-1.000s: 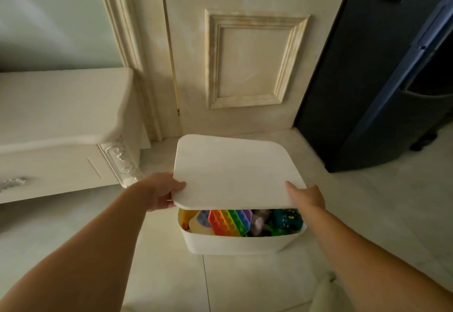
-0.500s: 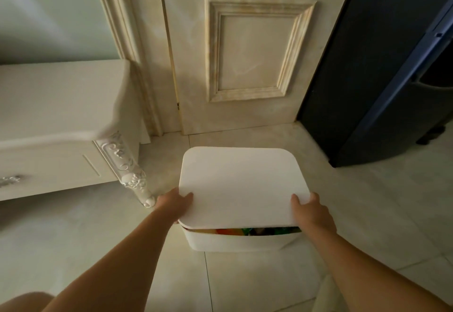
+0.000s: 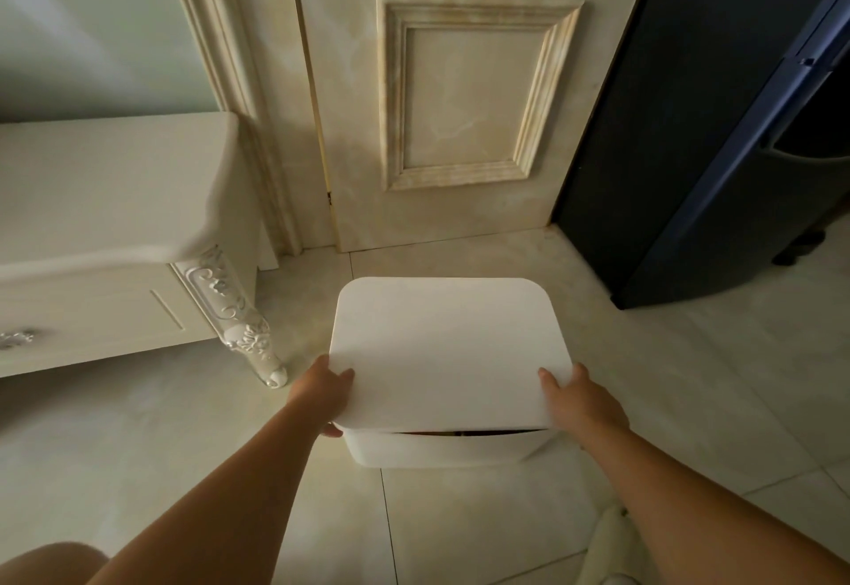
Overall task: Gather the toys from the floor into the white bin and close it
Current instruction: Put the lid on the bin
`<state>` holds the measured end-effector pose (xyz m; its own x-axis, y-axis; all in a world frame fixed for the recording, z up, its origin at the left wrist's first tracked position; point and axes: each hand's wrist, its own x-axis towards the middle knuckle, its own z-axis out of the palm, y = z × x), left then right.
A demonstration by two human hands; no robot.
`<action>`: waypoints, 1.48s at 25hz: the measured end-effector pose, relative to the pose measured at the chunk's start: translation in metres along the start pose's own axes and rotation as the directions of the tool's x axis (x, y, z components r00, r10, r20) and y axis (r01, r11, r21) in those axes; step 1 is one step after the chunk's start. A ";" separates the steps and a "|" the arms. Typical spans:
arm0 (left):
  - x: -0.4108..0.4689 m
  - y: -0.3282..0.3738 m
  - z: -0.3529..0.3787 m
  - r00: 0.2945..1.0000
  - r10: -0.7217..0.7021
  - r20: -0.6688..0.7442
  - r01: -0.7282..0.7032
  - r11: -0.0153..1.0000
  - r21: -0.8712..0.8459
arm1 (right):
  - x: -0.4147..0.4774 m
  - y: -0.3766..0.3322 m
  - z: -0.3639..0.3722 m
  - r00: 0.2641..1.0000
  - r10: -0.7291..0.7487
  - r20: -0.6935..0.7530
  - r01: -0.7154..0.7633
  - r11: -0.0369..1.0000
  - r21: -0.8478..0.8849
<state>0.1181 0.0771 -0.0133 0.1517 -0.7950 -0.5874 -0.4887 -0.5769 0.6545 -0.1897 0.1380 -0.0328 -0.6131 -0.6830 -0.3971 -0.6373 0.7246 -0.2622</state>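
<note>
We see the white bin standing upright on the tiled floor, a rounded rectangular tub. Its flat white lid lies over it almost closed, leaving only a thin dark gap along the near edge

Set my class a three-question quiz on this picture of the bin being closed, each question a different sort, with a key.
1. True or false: the flat white plastic lid sits fully shut on the white plastic bin.
2. The lid is gripped by: A) no hand; B) the left hand and the right hand; C) one hand only.
3. Fill in: the carved cream cabinet leg stands to the bin's ____.
Key: 1 false, a dark gap shows at the near edge; 2 B; 3 left.
</note>
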 end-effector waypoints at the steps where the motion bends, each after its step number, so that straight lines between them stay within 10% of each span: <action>1: -0.002 0.001 0.000 1.000 -0.003 0.006 0.003 1.000 -0.024 | 0.001 0.000 0.000 1.000 0.014 0.019 -0.014 1.000 0.006; 23: 0.009 -0.014 0.016 0.978 -0.175 0.115 0.202 0.934 -0.294 | 0.012 -0.002 0.019 0.982 0.152 0.113 -0.185 0.899 0.397; 30: 0.001 -0.018 0.018 0.909 -0.297 0.291 0.409 0.760 -0.504 | -0.011 0.001 0.018 0.961 0.252 0.117 -0.252 0.612 0.750; 37: 0.017 -0.020 0.038 0.934 -0.301 0.192 0.356 0.755 -0.551 | -0.011 -0.018 0.046 0.977 0.209 -0.031 -0.172 0.871 0.461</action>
<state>0.0975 0.0827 -0.0544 0.1237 -0.5329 -0.8371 0.1585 -0.8221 0.5468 -0.1498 0.1365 -0.0644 -0.7469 -0.5189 -0.4158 -0.2343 0.7906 -0.5657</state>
